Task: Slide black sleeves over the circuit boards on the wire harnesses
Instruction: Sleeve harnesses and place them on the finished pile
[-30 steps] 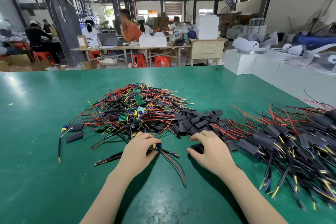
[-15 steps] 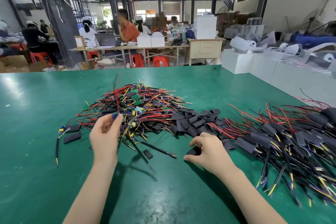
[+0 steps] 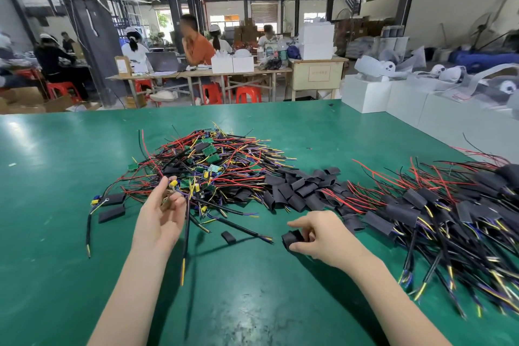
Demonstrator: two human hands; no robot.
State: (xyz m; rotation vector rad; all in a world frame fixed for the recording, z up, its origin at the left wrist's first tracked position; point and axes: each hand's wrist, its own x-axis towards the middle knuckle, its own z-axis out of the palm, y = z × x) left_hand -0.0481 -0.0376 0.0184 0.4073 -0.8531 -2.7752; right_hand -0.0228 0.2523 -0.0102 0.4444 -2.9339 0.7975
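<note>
Bright overhead light, glare on green table [image 3: 56, 149], soft arm shadows, wide-angle edge warp, blurry right pile [image 3: 449, 219].

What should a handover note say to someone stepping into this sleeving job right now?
Left hand: raised, pinching one unsleeved harness near its board; the black cable hangs down.
Right hand: low over the green table, gripping one black sleeve.
Unsleeved pile sits centre; loose sleeves lie beside it; the sleeved pile is at right.
Done: many harnesses sleeved.
Left: slide the held sleeve over the held board, probably next, then work through the centre pile.
</note>
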